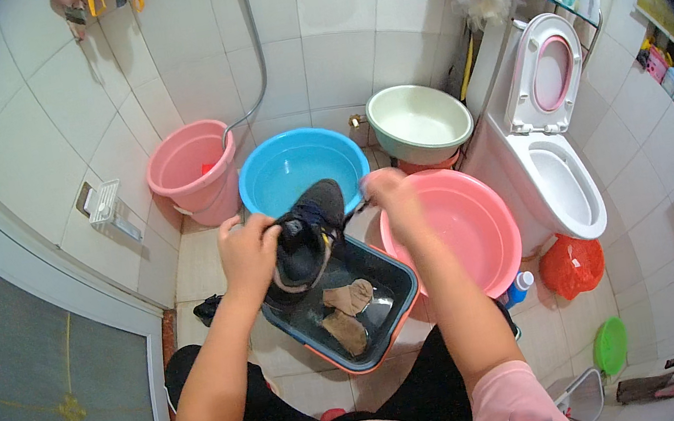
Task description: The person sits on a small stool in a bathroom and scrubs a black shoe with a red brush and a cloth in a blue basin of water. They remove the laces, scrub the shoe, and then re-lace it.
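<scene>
My left hand (246,251) grips a dark lace-up shoe (324,204) near its opening and holds it tilted above a grey basin (400,264) with an orange outer edge. To the right, my right hand (393,198) is blurred, its fingers closed on the end of a dark shoelace (356,213) stretched out from the shoe. Shallow water lies in the grey basin. Two brown pieces, a folded one (351,297) and a flatter one (346,333), rest in it; whether they are socks or insoles I cannot tell.
A blue basin (251,191) of water stands behind the shoe, a pink basin (502,211) at right. Farther out are a pink bucket (195,193) with a hose, a pale green basin (425,143), a toilet (571,186), a blue bottle (517,291) and a dark object (209,310) on the floor.
</scene>
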A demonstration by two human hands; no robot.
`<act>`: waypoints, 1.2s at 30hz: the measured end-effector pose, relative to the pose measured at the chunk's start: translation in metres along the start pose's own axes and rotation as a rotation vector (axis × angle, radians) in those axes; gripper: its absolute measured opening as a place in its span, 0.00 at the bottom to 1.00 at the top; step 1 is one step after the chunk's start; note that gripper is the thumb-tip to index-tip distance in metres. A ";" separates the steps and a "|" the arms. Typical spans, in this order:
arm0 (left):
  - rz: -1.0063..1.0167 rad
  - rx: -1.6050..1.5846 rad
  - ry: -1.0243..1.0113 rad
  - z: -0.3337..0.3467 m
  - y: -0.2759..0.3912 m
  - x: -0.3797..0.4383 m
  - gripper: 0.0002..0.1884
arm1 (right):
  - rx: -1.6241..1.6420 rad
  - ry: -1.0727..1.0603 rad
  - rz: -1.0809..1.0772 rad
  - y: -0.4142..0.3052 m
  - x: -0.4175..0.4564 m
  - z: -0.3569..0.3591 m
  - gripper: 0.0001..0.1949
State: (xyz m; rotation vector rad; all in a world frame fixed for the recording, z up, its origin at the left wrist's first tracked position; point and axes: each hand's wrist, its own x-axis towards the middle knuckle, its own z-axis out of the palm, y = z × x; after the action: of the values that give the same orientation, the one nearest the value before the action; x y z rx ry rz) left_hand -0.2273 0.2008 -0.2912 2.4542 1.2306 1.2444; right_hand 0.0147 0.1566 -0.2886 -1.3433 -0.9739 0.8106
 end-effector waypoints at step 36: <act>0.190 0.211 -0.228 0.031 0.009 -0.006 0.16 | 0.447 -0.368 0.368 0.004 -0.013 0.012 0.06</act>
State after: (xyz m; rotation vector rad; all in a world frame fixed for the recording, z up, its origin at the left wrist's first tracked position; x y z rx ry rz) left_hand -0.2013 0.1976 -0.3110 2.8265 1.1426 0.8769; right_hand -0.0012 0.1494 -0.2941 -1.0078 -0.7641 1.4999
